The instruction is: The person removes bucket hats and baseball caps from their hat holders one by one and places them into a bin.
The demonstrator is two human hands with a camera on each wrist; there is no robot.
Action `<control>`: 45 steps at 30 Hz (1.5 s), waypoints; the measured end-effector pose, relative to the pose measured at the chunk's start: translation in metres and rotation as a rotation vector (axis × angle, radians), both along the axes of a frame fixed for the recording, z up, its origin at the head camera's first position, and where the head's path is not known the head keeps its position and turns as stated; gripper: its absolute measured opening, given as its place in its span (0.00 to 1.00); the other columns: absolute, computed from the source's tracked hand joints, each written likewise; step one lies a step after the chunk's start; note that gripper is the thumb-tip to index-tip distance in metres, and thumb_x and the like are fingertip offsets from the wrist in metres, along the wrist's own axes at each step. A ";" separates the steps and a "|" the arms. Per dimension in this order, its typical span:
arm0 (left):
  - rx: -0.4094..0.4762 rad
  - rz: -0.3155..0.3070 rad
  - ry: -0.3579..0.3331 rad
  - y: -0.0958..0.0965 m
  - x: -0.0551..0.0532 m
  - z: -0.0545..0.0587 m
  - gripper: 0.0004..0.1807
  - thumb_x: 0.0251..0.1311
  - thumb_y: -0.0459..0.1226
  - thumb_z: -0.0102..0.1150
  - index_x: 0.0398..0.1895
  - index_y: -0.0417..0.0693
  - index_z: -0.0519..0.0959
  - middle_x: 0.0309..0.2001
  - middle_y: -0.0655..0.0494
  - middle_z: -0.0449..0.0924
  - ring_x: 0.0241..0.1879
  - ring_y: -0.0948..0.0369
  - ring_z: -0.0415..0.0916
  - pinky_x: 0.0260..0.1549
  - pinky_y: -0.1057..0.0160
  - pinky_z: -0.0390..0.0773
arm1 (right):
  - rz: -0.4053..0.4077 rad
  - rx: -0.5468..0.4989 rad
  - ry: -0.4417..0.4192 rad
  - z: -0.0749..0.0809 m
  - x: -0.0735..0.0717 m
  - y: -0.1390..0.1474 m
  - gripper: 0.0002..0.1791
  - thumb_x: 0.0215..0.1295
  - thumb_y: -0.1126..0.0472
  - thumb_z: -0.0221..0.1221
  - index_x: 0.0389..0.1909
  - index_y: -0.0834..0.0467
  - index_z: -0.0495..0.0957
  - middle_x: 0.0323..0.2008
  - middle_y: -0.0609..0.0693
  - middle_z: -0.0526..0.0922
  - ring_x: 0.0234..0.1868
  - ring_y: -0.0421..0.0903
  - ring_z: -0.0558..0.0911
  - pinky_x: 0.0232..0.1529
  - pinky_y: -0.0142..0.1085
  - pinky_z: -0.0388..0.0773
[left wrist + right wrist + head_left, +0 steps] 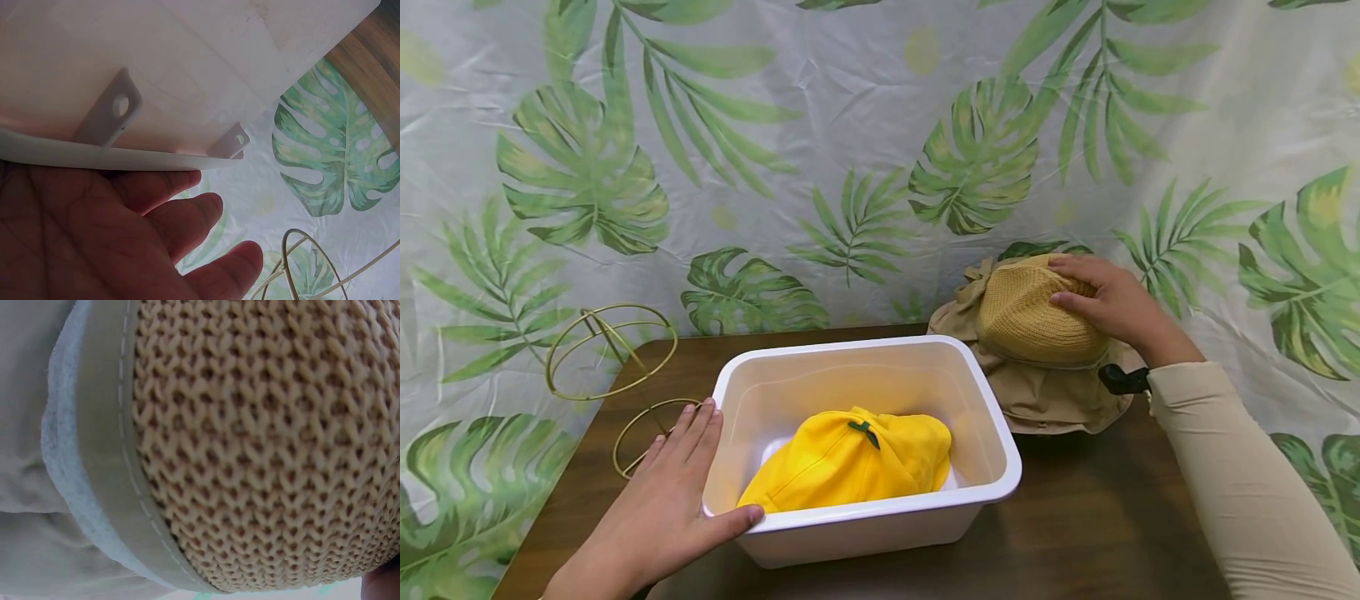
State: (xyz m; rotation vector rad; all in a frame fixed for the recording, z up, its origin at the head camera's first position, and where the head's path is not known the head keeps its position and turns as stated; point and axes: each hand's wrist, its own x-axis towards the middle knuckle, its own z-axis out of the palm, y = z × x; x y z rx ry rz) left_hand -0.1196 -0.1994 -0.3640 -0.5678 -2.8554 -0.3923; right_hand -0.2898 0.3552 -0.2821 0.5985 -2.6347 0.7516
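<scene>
My left hand (662, 492) rests with straight, spread fingers along the left side of a white plastic tub (992, 417), its thumb on the front rim. In the left wrist view the fingers (187, 219) lie just outside the tub's edge. Inside the tub is a yellow cap (850, 467) with a small green stem on top. At the back right, my right hand (1101, 300) grips the crown of a mustard knit hat (1037, 321). This hat sits on a beige fabric hat (1045, 400) with a wide brim. Close knit stitches fill most of the right wrist view.
A gold wire stand (613, 350) with round rings is left of the tub, behind my left hand. The brown wooden table (1097, 517) ends at a leaf-printed curtain (850, 125) behind everything. A black strap piece (1123, 380) is at my right wrist.
</scene>
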 end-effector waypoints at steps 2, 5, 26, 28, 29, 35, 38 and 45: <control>-0.002 0.000 0.008 0.000 0.000 0.000 0.62 0.51 0.69 0.60 0.75 0.31 0.56 0.76 0.38 0.51 0.75 0.41 0.46 0.65 0.32 0.55 | 0.003 0.006 0.013 -0.001 -0.001 -0.001 0.27 0.63 0.61 0.67 0.63 0.62 0.76 0.65 0.62 0.72 0.69 0.65 0.63 0.67 0.62 0.57; 0.005 0.001 0.008 0.000 0.000 -0.001 0.62 0.52 0.69 0.60 0.75 0.31 0.55 0.76 0.38 0.51 0.75 0.41 0.46 0.65 0.32 0.54 | 0.004 0.009 0.030 -0.003 -0.003 -0.002 0.26 0.63 0.62 0.67 0.62 0.63 0.77 0.65 0.62 0.73 0.69 0.64 0.64 0.66 0.61 0.59; 0.024 0.000 -0.008 0.000 0.000 -0.002 0.62 0.52 0.68 0.60 0.76 0.32 0.53 0.77 0.38 0.49 0.76 0.42 0.43 0.68 0.34 0.51 | -0.094 -0.131 0.053 -0.007 -0.002 -0.008 0.18 0.67 0.63 0.63 0.56 0.65 0.81 0.61 0.59 0.78 0.65 0.59 0.71 0.56 0.25 0.67; 0.023 0.001 -0.009 0.000 -0.001 -0.002 0.62 0.52 0.68 0.60 0.76 0.32 0.52 0.77 0.38 0.49 0.76 0.43 0.43 0.68 0.34 0.51 | -0.097 -0.153 0.049 -0.006 -0.001 -0.009 0.18 0.68 0.62 0.63 0.56 0.64 0.81 0.61 0.59 0.78 0.65 0.58 0.71 0.51 0.16 0.63; 0.023 0.001 -0.008 0.000 -0.001 -0.002 0.62 0.52 0.68 0.60 0.76 0.32 0.53 0.77 0.38 0.49 0.76 0.42 0.43 0.68 0.34 0.51 | -0.097 -0.161 0.053 -0.005 -0.001 -0.009 0.18 0.68 0.62 0.63 0.56 0.65 0.81 0.61 0.59 0.78 0.65 0.59 0.71 0.51 0.15 0.63; 0.028 -0.004 0.004 0.000 -0.001 -0.002 0.62 0.52 0.69 0.60 0.75 0.31 0.54 0.76 0.38 0.50 0.75 0.42 0.44 0.67 0.34 0.52 | -0.123 -0.191 0.086 0.002 0.003 -0.009 0.18 0.68 0.61 0.63 0.56 0.64 0.82 0.59 0.58 0.79 0.66 0.49 0.72 0.54 0.16 0.64; 0.028 -0.004 0.001 0.000 -0.001 -0.002 0.62 0.52 0.69 0.59 0.75 0.31 0.54 0.76 0.38 0.50 0.75 0.42 0.44 0.67 0.34 0.51 | -0.119 -0.227 0.128 0.006 0.004 -0.008 0.17 0.67 0.62 0.64 0.55 0.64 0.82 0.57 0.49 0.82 0.62 0.32 0.72 0.55 0.17 0.66; 0.024 -0.004 -0.002 0.000 -0.001 -0.001 0.62 0.52 0.68 0.60 0.76 0.32 0.53 0.76 0.37 0.51 0.75 0.42 0.44 0.67 0.34 0.52 | -0.157 -0.275 0.141 0.020 0.008 -0.008 0.19 0.67 0.59 0.64 0.56 0.62 0.82 0.53 0.30 0.80 0.56 0.22 0.71 0.54 0.17 0.67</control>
